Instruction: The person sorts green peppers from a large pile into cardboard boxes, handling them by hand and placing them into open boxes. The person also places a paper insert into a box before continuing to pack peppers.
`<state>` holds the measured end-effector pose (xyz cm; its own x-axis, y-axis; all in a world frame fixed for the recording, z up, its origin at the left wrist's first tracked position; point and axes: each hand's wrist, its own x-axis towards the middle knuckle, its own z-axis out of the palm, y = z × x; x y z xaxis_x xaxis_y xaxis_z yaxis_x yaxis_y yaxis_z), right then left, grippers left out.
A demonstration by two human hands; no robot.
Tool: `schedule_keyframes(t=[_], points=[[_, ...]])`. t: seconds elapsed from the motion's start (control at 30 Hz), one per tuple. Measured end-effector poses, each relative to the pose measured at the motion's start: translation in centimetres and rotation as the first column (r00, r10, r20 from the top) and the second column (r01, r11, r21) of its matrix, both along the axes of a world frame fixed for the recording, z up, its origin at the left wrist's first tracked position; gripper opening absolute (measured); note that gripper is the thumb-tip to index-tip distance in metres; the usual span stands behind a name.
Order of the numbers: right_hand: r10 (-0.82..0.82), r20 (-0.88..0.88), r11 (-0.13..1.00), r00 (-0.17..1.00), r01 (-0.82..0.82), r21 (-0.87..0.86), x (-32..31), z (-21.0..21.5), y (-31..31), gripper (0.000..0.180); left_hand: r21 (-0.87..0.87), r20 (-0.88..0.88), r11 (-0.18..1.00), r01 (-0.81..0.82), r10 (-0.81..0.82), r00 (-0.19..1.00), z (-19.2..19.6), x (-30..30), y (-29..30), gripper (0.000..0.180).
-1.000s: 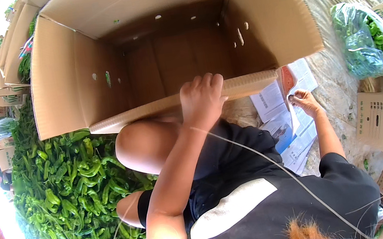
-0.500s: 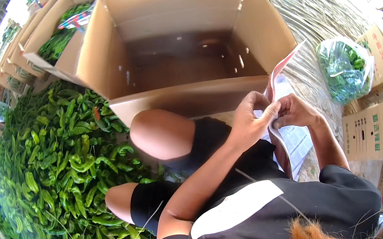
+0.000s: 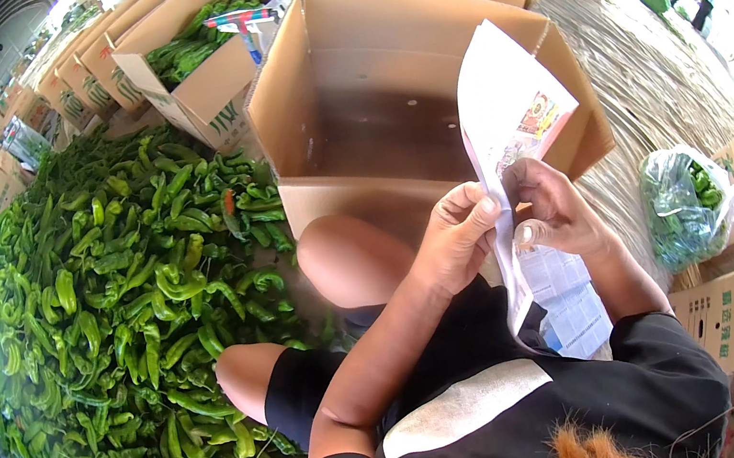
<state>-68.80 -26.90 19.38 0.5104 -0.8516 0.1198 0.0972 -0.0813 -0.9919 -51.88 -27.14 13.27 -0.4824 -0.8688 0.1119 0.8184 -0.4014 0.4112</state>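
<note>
A folded newspaper sheet stands upright between my hands, its top leaning over the near right of the open cardboard box. My left hand pinches the sheet's left side, thumb on top. At the other side, my right hand has curled fingers against the sheet, partly hidden by it, with the thumb bent nearby. More newspaper lies beside my lap, below the right hand. What shows of the box's inside is bare brown cardboard with small holes.
A wide heap of green peppers covers the floor on my left. Another box with peppers stands beyond it. On the right are a clear plastic bag of green vegetables and several cardboard boxes.
The newspaper has been raised and turned upright, so its printed face shows above my hands. My right hand's fingers have spread somewhat. The view has shifted, so the box appears farther right.
</note>
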Motion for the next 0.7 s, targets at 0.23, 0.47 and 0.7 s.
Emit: schedule_keyframes(t=[0.23, 0.47, 0.7], points=[[-0.088, -0.073, 0.996, 0.993, 0.089, 0.014, 2.4, -0.8, -2.4, 0.074, 0.051, -0.017, 0.998, -0.041, 0.042, 0.999, -0.1, 1.2, -1.4, 0.013], [-0.147, -0.202, 0.984, 0.968, 0.123, -0.129, 3.1, -1.8, -4.1, 0.076, 0.048, 0.002, 0.999, -0.008, 0.008, 1.000, -0.7, 1.6, -3.0, 0.026], [-0.239, -0.332, 0.961, 0.912, 0.173, -0.216, 4.0, -1.4, -5.8, 0.045, -0.014, 0.254, 0.976, -0.218, 0.214, 0.943, 0.7, 1.1, -3.8, 0.009]])
